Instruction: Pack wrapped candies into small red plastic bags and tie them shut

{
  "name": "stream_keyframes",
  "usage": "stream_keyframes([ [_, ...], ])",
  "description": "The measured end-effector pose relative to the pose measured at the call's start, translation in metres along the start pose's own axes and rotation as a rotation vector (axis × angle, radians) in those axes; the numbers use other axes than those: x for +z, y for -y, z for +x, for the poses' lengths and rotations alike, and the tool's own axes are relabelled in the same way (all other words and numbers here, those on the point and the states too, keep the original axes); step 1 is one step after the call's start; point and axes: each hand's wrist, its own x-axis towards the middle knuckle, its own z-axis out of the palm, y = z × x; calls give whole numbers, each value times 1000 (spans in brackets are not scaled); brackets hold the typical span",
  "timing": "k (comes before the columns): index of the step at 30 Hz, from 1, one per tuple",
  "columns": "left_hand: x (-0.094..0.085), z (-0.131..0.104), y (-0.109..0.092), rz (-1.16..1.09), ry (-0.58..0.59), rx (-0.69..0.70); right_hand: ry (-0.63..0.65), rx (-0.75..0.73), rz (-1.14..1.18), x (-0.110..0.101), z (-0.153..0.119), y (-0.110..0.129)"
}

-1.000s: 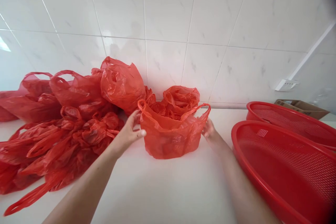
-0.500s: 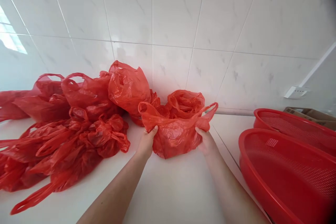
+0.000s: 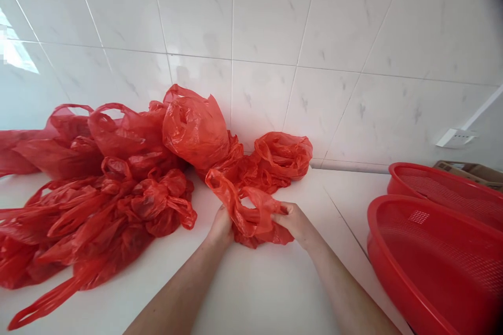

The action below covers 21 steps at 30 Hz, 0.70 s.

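A crumpled red plastic bag (image 3: pixel 255 220) is between my two hands, low over the white table. My right hand (image 3: pixel 293 222) pinches its right side near the rim, thumb and fingers closed on the film. On the left, my left hand (image 3: pixel 223 226) grips the bag's other side, its fingertips partly hidden behind the plastic. One handle loop of the bag sticks up at the upper left. Just behind it, another red plastic bag (image 3: pixel 285 154) with an open, rolled mouth stands against the wall.
Several red plastic bags (image 3: pixel 118 214) lie heaped along the left, one puffed-up bag (image 3: pixel 194 128) at the wall. Two red perforated baskets (image 3: pixel 377 220) stand at the right. Behind them are a cardboard box (image 3: pixel 467 170) and a white socket strip (image 3: pixel 456 137) near the tiled wall (image 3: pixel 267 15).
The bag was stretched wide between my hands; now it is gathered and crumpled, its sides closer together. My right hand has moved inward to the left. The view has shifted slightly.
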Motion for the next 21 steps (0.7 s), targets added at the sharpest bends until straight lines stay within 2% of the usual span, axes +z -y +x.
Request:
stream_keyframes([
  [2, 0, 1, 5, -93, -50, -22, -132, -32, 162, 0, 6, -3],
  [4, 0, 4, 9, -186, -46, -30, -251, -82, 385, -3, 14, -4],
  [7, -2, 6, 10, -370, -35, -86, -343, -59, 591, -11, 22, -4],
  [9, -5, 5, 7, -476, 17, -122, -377, -8, 661, -13, 24, -3],
  [11, -8, 2, 3, -535, 124, -131, -361, -19, 718, -13, 22, -1],
  [13, -9, -2, -2, -531, 198, -116, -282, -82, 732, -11, 17, 1],
  [15, -8, -5, -5, -467, 192, -93, -210, -80, 652, -9, 13, 1],
  [18, -5, -8, -6, -360, 137, -95, -199, 1, 522, -9, 13, -4],
  [21, -4, -7, -5, -336, 100, -125, -176, -43, 585, -11, 17, -7],
])
